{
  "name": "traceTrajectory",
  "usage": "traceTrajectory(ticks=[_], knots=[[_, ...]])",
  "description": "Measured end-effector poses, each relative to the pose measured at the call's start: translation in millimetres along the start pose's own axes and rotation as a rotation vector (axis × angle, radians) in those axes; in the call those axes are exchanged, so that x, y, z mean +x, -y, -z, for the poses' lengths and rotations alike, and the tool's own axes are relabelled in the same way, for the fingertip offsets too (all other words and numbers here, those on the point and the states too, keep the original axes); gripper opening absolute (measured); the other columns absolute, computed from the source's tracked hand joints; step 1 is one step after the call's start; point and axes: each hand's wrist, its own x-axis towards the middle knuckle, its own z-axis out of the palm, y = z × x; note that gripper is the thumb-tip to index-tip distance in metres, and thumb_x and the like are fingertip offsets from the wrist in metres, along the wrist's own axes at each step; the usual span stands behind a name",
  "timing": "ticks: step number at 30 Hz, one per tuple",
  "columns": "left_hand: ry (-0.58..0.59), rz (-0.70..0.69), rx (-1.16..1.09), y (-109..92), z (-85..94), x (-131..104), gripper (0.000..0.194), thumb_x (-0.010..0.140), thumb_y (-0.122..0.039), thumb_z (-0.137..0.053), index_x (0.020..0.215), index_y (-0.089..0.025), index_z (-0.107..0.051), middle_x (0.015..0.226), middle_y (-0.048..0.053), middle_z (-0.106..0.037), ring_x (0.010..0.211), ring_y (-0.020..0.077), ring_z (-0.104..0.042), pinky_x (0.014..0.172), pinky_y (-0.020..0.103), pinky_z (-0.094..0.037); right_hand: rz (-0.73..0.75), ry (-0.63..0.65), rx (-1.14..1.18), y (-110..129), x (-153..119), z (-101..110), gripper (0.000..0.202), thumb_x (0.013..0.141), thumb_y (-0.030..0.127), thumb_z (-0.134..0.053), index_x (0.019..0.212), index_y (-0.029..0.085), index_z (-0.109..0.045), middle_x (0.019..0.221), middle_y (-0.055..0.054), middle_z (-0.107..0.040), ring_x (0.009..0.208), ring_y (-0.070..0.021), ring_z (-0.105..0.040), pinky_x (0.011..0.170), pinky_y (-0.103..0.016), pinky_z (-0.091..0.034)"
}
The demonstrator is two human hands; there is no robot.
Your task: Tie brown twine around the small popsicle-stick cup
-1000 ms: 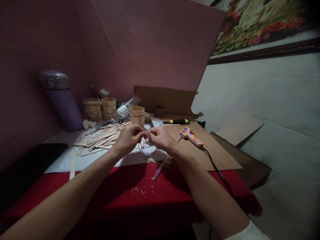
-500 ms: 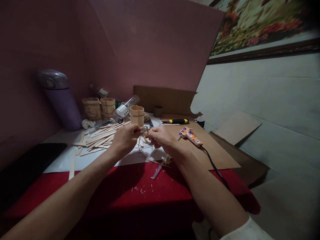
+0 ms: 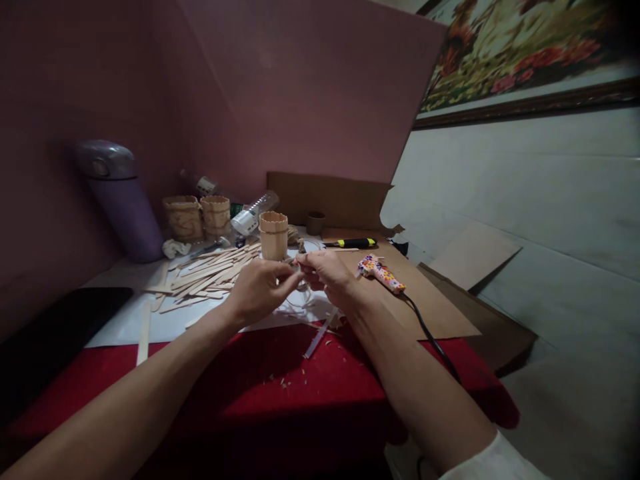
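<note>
My left hand [image 3: 265, 285] and my right hand [image 3: 326, 272] meet over the white paper, fingertips pinched close together. Between them is thin twine [image 3: 301, 247], a bit of which sticks up above the right fingers; loose loops hang below. The exact spot where the fingers grip is partly hidden. Just behind the hands a cup made of wooden craft sticks [image 3: 274, 239] stands upright, with twine tied around its middle. Left of my left hand lies a pile of loose craft sticks [image 3: 213, 273].
A floral glue gun [image 3: 383, 273] with a black cord and a yellow-black utility knife [image 3: 357, 243] lie on cardboard at right. Two more stick cups [image 3: 217, 217], a plastic bottle [image 3: 255, 212] and a purple flask [image 3: 125, 207] stand or lie behind. A clear glue stick [image 3: 320, 335] lies in front.
My left hand has turned and shifted slightly right and down, thumb now lying along the top. My right fingers have curled in closer, and the twine between the hands has moved.
</note>
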Motion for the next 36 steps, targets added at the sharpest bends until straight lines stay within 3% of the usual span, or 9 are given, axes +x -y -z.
traceTrajectory(ticks=[2, 4, 6, 9, 14, 19, 25, 36], knots=[[-0.151, 0.095, -0.061, -0.8, 3.3, 2.9, 0.027, 0.078, -0.031, -0.055, 0.058, -0.015, -0.064, 0.050, 0.000, -0.053, 0.047, 0.0089, -0.041, 0.048, 0.022, -0.028, -0.017, 0.021, -0.001, 0.3, -0.1, -1.2, 0.020, 0.067, 0.021, -0.054, 0.054, 0.018, -0.039, 0.044, 0.010, -0.025, 0.037, -0.0027, -0.017, 0.040, -0.020, -0.009], [-0.206, 0.192, -0.206, 0.0, 4.6, 5.5, 0.019, 0.076, -0.031, -0.057, 0.068, -0.014, -0.064, 0.058, 0.000, -0.058, 0.047, 0.0086, -0.045, 0.046, 0.022, -0.030, -0.030, 0.048, -0.015, -0.5, -0.6, -2.3, 0.023, 0.067, 0.021, -0.055, 0.053, 0.019, -0.037, 0.044, 0.010, -0.026, 0.036, -0.0025, -0.018, 0.039, -0.020, -0.009], [-0.124, 0.276, -0.391, 1.3, 3.9, 7.1, 0.019, 0.074, -0.033, -0.058, 0.075, -0.014, -0.063, 0.061, 0.000, -0.059, 0.042, 0.0080, -0.045, 0.041, 0.021, -0.031, -0.017, 0.095, -0.062, -2.0, -1.7, -2.9, 0.024, 0.068, 0.022, -0.055, 0.052, 0.018, -0.037, 0.044, 0.009, -0.028, 0.036, -0.0028, -0.020, 0.039, -0.020, -0.010], [0.022, 0.363, -0.590, 2.6, 2.2, 8.0, 0.023, 0.074, -0.035, -0.058, 0.063, -0.014, -0.058, 0.049, -0.002, -0.053, 0.034, 0.0072, -0.041, 0.034, 0.021, -0.027, 0.018, 0.157, -0.169, -3.4, -3.8, -2.6, 0.019, 0.067, 0.021, -0.054, 0.052, 0.017, -0.043, 0.045, 0.007, -0.035, 0.037, -0.0039, -0.027, 0.038, -0.019, -0.015], [0.011, 0.513, -0.767, 3.1, 5.4, 9.4, 0.025, 0.070, -0.034, -0.063, 0.058, -0.013, -0.057, 0.039, -0.004, -0.046, 0.031, 0.0042, -0.034, 0.032, 0.018, -0.020, 0.028, 0.184, -0.244, -1.0, -5.6, -0.9, 0.011, 0.065, 0.021, -0.054, 0.056, 0.016, -0.049, 0.046, 0.006, -0.040, 0.039, -0.0044, -0.030, 0.038, -0.019, -0.017], [0.075, 0.578, -0.784, 1.5, 10.6, 9.6, 0.025, 0.071, -0.035, -0.064, 0.059, -0.014, -0.059, 0.031, -0.006, -0.038, 0.026, 0.0040, -0.028, 0.030, 0.018, -0.014, 0.045, 0.131, -0.338, -1.2, -4.8, -3.2, 0.012, 0.064, 0.024, -0.057, 0.058, 0.016, -0.050, 0.047, 0.007, -0.040, 0.040, -0.0042, -0.031, 0.039, -0.018, -0.020], [0.210, 0.580, -0.775, 2.9, 10.2, 8.1, 0.035, 0.075, -0.037, -0.059, 0.049, -0.015, -0.050, 0.037, 0.000, -0.047, 0.028, 0.0057, -0.035, 0.031, 0.019, -0.019, 0.071, 0.103, -0.417, -3.5, -3.5, -4.3, 0.013, 0.065, 0.023, -0.057, 0.056, 0.016, -0.051, 0.045, 0.007, -0.041, 0.041, -0.0040, -0.031, 0.041, -0.019, -0.021], [0.115, 0.606, -0.920, 7.1, 8.2, 8.7, 0.027, 0.069, -0.031, -0.065, 0.052, -0.014, -0.053, 0.040, -0.003, -0.042, 0.034, 0.0039, -0.031, 0.035, 0.019, -0.015, 0.058, 0.131, -0.356, 0.5, -5.0, -0.1, 0.010, 0.064, 0.023, -0.057, 0.058, 0.017, -0.052, 0.044, 0.007, -0.040, 0.038, -0.0047, -0.031, 0.038, -0.019, -0.020]])
